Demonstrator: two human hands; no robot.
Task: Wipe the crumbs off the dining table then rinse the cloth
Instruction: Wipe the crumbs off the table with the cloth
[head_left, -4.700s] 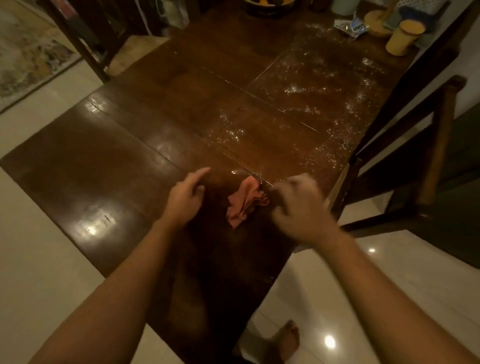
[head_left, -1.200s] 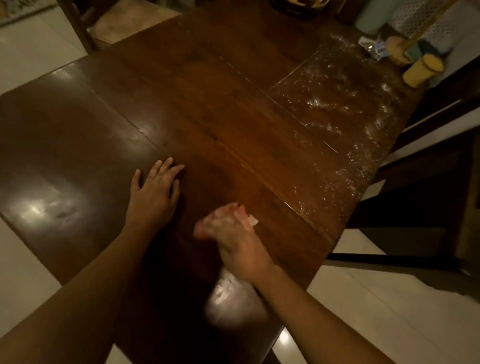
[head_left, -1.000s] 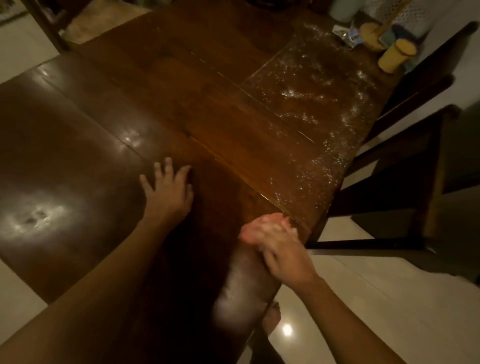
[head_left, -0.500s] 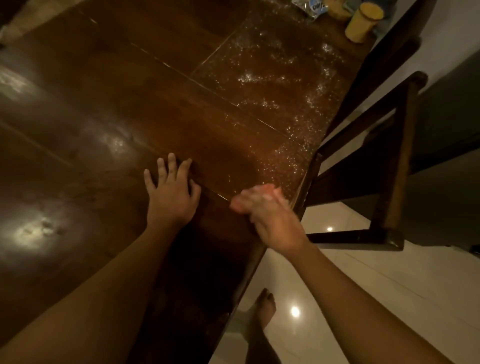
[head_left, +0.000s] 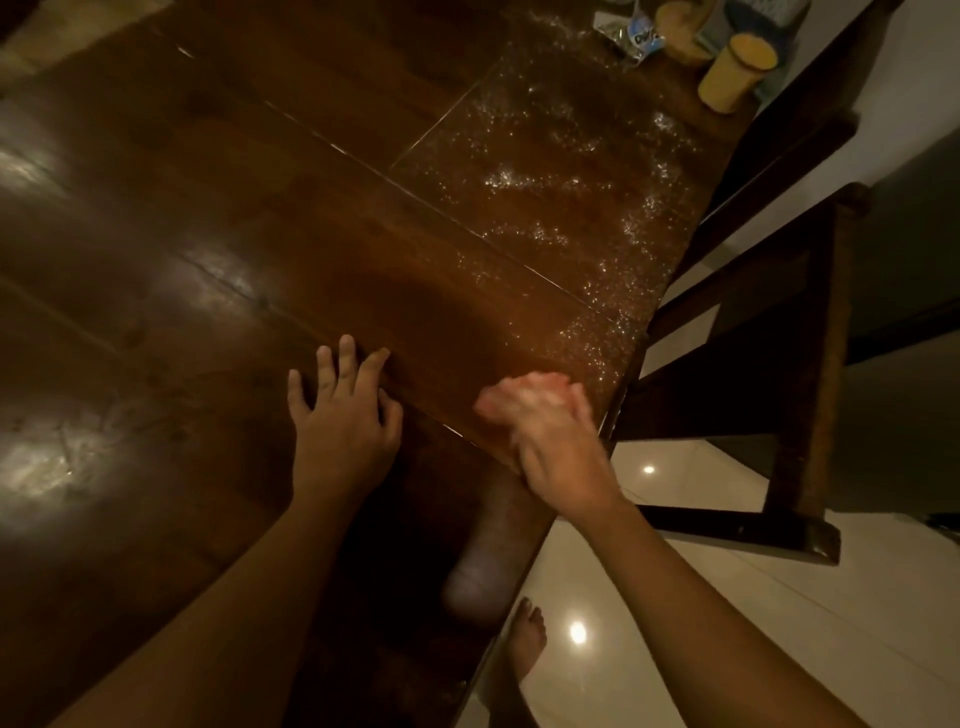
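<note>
The right hand (head_left: 558, 447) is at the bench (head_left: 208, 234) edge, with a chair (head_left: 800, 364) just beside it at 3 o'clock and bare wood toward 10. The left hand (head_left: 343, 423) lies flat, fingers spread. The pink cloth (head_left: 519, 391) is under the blurred right fingers; I cannot tell the grip. Crumbs (head_left: 561, 176) glitter at 1 o'clock.

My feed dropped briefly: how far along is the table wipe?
Done: the table near the left hand looks crumb-free. In hand: the right hand, blurred, has the pink cloth under it at the table's edge. Left: crumbs across the far section toward the yellow cup, then rinsing.
</note>
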